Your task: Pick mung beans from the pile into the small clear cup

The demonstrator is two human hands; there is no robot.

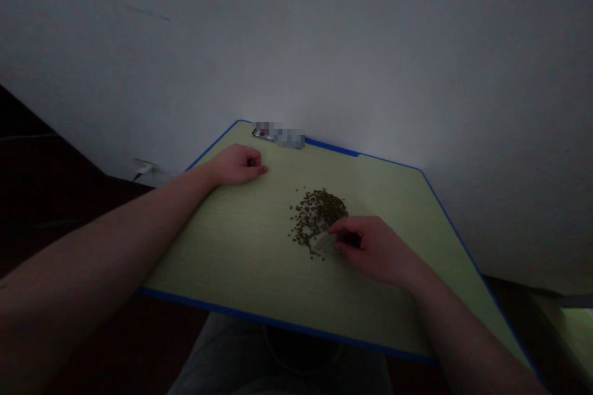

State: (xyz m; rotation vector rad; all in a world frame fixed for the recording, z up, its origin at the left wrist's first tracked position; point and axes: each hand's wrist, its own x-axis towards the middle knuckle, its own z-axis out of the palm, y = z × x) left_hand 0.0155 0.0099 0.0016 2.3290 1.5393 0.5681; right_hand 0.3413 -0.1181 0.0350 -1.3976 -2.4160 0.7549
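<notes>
Grains: small and dark, they are lying in a loose heap (324, 210) at mid-worktop, a few scattering around its edge.
Pale piece: ribbed and curved, it (323, 241) is showing at the heap's near side; dimness is hiding what it is.
Right hand: it (365, 247) is reaching in at the heap's near right, thumb and forefinger standing slightly apart at the pale piece; whether they are pinching it, one cannot tell.
Left hand: it (238, 164) is resting well apart from the heap, fingers curling loosely inward; whether they are enclosing something, one cannot tell.
Worktop: pale yellow-green with blue edging, it (241, 265) is bearing the heap and phone.
Phone: partly blurred, it (269, 134) is lying at the far edge, beyond the left hand.
Wall: grey, it (324, 49) is rising behind the worktop.
Plug: it (144, 170) is sitting low at the wall, left of the worktop.
</notes>
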